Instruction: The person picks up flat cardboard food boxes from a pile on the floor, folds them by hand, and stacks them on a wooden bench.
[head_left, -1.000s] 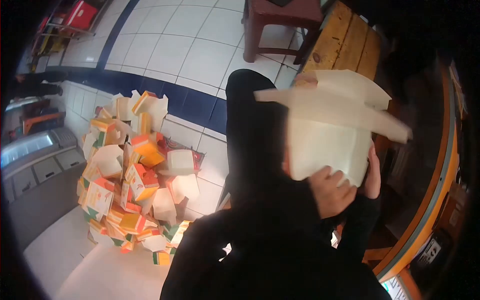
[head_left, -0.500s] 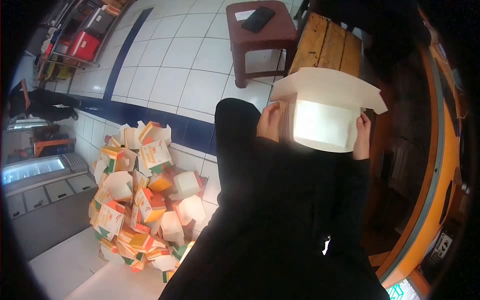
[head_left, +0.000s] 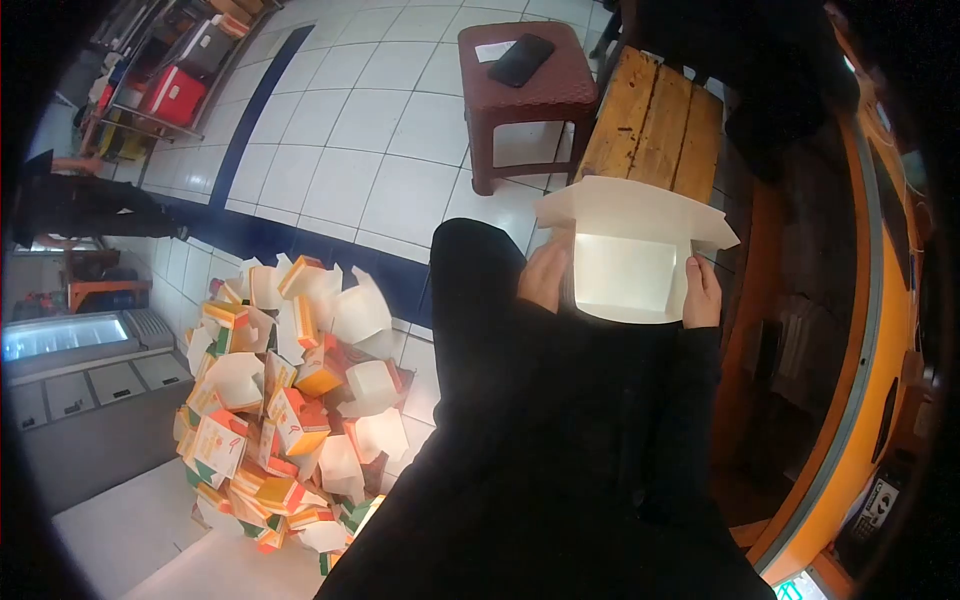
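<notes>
An unfolded paper food carton [head_left: 627, 275], white inside with its lid flap raised, sits over my lap. My left hand [head_left: 545, 272] is closed around its left side, fingers partly hidden behind the wall. On the right side, my right hand [head_left: 702, 292] grips the wall with the thumb and fingers. The outer faces of this carton are mostly turned away. To my left lies a big heap of folded cartons [head_left: 218, 446], printed orange, yellow, white and green, several of them open with white insides showing.
Ahead stand a dark red plastic stool [head_left: 485, 95] with a black phone [head_left: 522, 60] on it and a wooden bench [head_left: 640, 120]. An orange-edged counter [head_left: 850, 440] runs along my right. Far left, a person in dark clothes [head_left: 90, 212] stands near a display fridge [head_left: 70, 345].
The carton and both hands have shifted slightly left and down in view. At the heap's upper right, a carton that showed its printed face has given way to a white inside farther right.
</notes>
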